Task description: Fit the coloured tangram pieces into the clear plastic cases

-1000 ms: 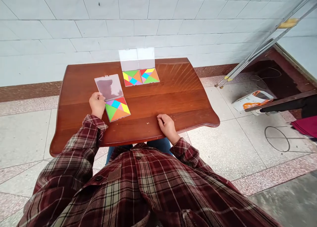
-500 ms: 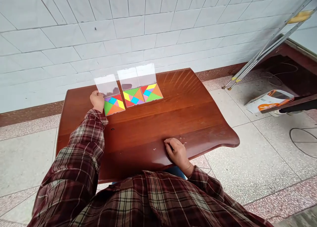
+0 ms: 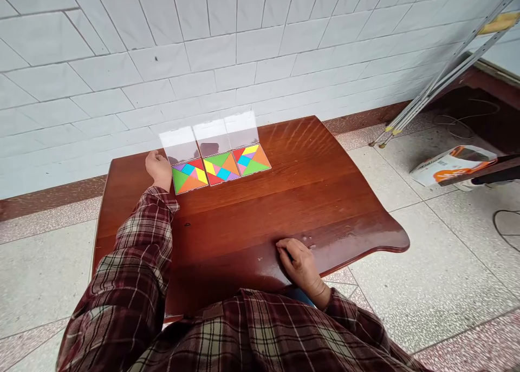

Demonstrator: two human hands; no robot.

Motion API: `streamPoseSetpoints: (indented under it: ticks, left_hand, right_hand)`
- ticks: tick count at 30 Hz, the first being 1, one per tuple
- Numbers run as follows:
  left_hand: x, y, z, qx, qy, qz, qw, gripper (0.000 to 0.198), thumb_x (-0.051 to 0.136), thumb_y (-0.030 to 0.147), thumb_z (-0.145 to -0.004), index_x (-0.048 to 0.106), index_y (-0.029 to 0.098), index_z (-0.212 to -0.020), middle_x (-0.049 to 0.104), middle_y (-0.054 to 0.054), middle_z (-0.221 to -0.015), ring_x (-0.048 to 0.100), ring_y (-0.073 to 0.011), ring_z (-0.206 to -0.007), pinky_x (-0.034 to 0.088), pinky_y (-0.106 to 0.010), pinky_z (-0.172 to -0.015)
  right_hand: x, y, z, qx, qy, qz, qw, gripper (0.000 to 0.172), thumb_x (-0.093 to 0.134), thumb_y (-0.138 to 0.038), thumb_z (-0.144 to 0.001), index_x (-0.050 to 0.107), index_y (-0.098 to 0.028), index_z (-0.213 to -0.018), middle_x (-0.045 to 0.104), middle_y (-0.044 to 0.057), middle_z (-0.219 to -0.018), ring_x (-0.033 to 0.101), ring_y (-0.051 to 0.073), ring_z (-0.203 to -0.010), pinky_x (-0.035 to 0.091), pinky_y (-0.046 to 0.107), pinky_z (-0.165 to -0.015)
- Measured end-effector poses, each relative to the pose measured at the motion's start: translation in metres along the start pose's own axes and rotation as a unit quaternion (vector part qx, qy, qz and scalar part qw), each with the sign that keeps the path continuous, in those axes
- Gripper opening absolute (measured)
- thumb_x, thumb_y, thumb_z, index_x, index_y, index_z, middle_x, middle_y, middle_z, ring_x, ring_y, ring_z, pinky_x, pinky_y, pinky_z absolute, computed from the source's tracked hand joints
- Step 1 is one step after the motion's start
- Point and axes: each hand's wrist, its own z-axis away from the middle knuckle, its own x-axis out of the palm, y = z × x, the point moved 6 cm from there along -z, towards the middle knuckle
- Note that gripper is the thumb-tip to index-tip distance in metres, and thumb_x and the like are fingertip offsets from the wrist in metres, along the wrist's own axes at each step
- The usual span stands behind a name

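Three flat tangram cases lie side by side near the table's far edge, their clear lids tilted up at the back. Coloured pieces fill the left case [image 3: 190,176], the middle case [image 3: 221,167] and the right case [image 3: 252,160]. My left hand [image 3: 158,169] is at the left side of the left case, its fingers curled with nothing visible in them. Whether it touches the case edge, I cannot tell. Loosely closed, my right hand [image 3: 299,263] rests near the front edge of the brown wooden table [image 3: 235,220].
A white tiled wall [image 3: 211,52] stands right behind the table. On the right, crutches [image 3: 422,98] lean against the wall. A white and orange bag [image 3: 450,166] is on the floor beside a dark piece of furniture [image 3: 479,106].
The left tangram case has moved right against the middle one, closing the gap. My left hand has drawn slightly away from its lid corner. My right hand stays on the table.
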Motion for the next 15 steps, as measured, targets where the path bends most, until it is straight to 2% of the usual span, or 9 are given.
streamPoseSetpoints:
  ticks: [1, 3, 6, 9, 12, 15]
  left_hand:
    - [-0.003, 0.009, 0.004, 0.003, 0.028, -0.022, 0.999, 0.016, 0.045, 0.011, -0.081, 0.059, 0.016, -0.089, 0.062, -0.008, -0.086, 0.06, -0.0202, -0.086, 0.049, -0.036, -0.089]
    - [0.008, 0.033, 0.014, 0.054, -0.001, -0.036, 0.998, 0.016, 0.046, 0.013, -0.082, 0.061, 0.017, -0.087, 0.063, -0.009, -0.091, 0.06, -0.021, -0.088, 0.048, -0.037, -0.089]
    - [0.047, 0.068, 0.041, 0.137, -0.149, -0.044, 0.978, 0.014, 0.048, 0.013, -0.08, 0.061, 0.019, -0.082, 0.062, -0.007, -0.088, 0.058, -0.0199, -0.084, 0.047, -0.034, -0.084]
    - [0.077, 0.087, 0.08, 0.192, -0.28, -0.129, 0.932, 0.013, 0.05, 0.012, -0.079, 0.06, 0.019, -0.075, 0.061, -0.007, -0.084, 0.057, -0.0213, -0.081, 0.045, -0.034, -0.078]
    - [0.082, 0.092, 0.121, 0.227, -0.355, -0.223, 0.879, 0.013, 0.051, 0.018, -0.085, 0.063, 0.017, -0.082, 0.063, -0.011, -0.092, 0.059, -0.0224, -0.079, 0.043, -0.034, -0.071]
    - [0.074, 0.096, 0.153, 0.272, -0.384, -0.28, 0.837, 0.019, 0.049, 0.023, -0.09, 0.065, 0.015, -0.096, 0.063, -0.014, -0.107, 0.062, -0.0249, -0.087, 0.043, -0.035, -0.07]
  right_hand:
    - [0.0, 0.0, 0.0, -0.002, 0.002, -0.002, 1.0, 0.018, 0.049, -0.021, -0.092, 0.065, -0.03, -0.089, 0.073, 0.005, -0.084, 0.07, 0.023, -0.076, 0.059, 0.038, -0.07]
    - [0.0, 0.0, 0.0, 0.0, 0.003, -0.007, 1.0, 0.019, 0.05, -0.02, -0.092, 0.066, -0.03, -0.089, 0.073, 0.005, -0.084, 0.07, 0.023, -0.076, 0.059, 0.038, -0.07]
    - [0.0, 0.002, 0.0, 0.015, -0.006, -0.008, 1.0, 0.019, 0.05, -0.022, -0.091, 0.067, -0.03, -0.088, 0.073, 0.006, -0.084, 0.07, 0.023, -0.076, 0.059, 0.039, -0.071]
    - [0.001, 0.003, 0.001, 0.022, -0.016, -0.008, 1.0, 0.019, 0.049, -0.022, -0.092, 0.067, -0.029, -0.088, 0.073, 0.006, -0.086, 0.07, 0.023, -0.079, 0.059, 0.039, -0.073]
    - [0.002, 0.003, 0.0, 0.022, -0.017, -0.009, 1.0, 0.019, 0.049, -0.021, -0.092, 0.067, -0.027, -0.088, 0.073, 0.006, -0.087, 0.07, 0.023, -0.08, 0.058, 0.038, -0.075]
    - [0.003, 0.003, 0.0, 0.021, -0.011, -0.009, 1.0, 0.019, 0.049, -0.021, -0.092, 0.066, -0.027, -0.088, 0.073, 0.006, -0.086, 0.069, 0.022, -0.08, 0.057, 0.037, -0.075]
